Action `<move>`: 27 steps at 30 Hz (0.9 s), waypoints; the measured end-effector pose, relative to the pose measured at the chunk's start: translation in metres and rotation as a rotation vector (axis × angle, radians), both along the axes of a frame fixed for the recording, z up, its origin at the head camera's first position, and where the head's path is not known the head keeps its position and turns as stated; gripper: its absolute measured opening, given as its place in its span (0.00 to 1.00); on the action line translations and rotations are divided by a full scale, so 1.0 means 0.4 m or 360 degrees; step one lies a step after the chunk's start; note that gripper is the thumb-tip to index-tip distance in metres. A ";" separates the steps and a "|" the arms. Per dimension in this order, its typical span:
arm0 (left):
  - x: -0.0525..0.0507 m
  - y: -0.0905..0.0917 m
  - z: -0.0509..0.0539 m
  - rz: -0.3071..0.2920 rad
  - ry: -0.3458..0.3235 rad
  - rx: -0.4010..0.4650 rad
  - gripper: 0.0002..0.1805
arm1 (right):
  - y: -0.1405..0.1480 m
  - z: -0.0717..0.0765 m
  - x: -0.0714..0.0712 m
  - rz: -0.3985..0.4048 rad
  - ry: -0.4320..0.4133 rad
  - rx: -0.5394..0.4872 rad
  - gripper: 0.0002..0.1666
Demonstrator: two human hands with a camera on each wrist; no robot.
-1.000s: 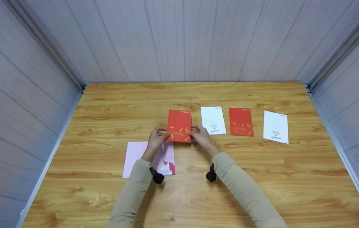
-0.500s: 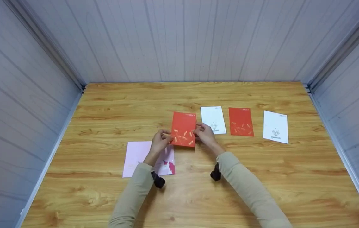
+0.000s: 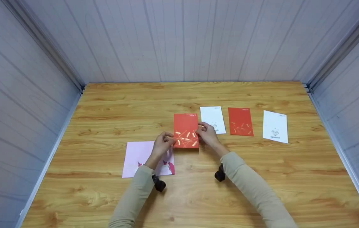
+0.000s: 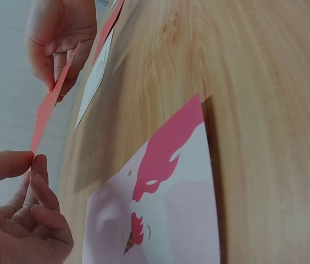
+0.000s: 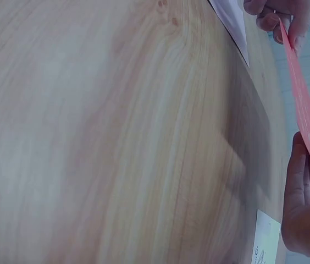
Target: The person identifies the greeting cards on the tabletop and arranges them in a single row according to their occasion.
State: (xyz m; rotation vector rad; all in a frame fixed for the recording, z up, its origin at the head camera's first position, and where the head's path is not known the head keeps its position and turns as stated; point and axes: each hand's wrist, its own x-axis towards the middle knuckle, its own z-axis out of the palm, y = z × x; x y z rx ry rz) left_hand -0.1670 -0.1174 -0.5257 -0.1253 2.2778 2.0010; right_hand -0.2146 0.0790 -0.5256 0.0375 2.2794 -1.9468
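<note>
Held between both hands, one red card (image 3: 186,126) sits slightly farther right and nearer the person than it did a second ago, and both hands have travelled with it, while the other cards lie where they were. The left hand (image 3: 162,144) pinches its left edge and the right hand (image 3: 208,134) pinches its right edge, both low down; the wrist views show the card raised above the wooden tabletop (image 3: 103,120), with a shadow beneath. It hangs just left of the near white card (image 3: 211,115), whose lower corner the right hand hides in the head view; farther right lie a second red card (image 3: 240,120) and a far white card (image 3: 275,123). Pink paper (image 3: 135,152) lies partly under the left forearm, one piece or more, I cannot tell. Judging by the alternating row, the step in hand looks like lining up this red card at the row's left end. The next move would call for both hands to lower it together, level and square, clear of the pink paper and without nudging the near white card, then to release both edges evenly.
</note>
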 end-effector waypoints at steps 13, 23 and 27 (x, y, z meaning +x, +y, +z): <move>0.021 0.010 -0.016 -0.0039 0.0030 -0.0126 0.08 | 0.028 0.001 0.025 0.0073 -0.0108 -0.0144 0.25; 0.032 0.015 -0.023 -0.0068 0.0002 -0.0180 0.09 | 0.039 -0.004 0.047 0.0040 -0.0173 -0.0230 0.25; 0.034 0.017 -0.022 -0.0095 0.0024 -0.0128 0.13 | 0.045 -0.008 0.056 0.0041 -0.0174 -0.0246 0.25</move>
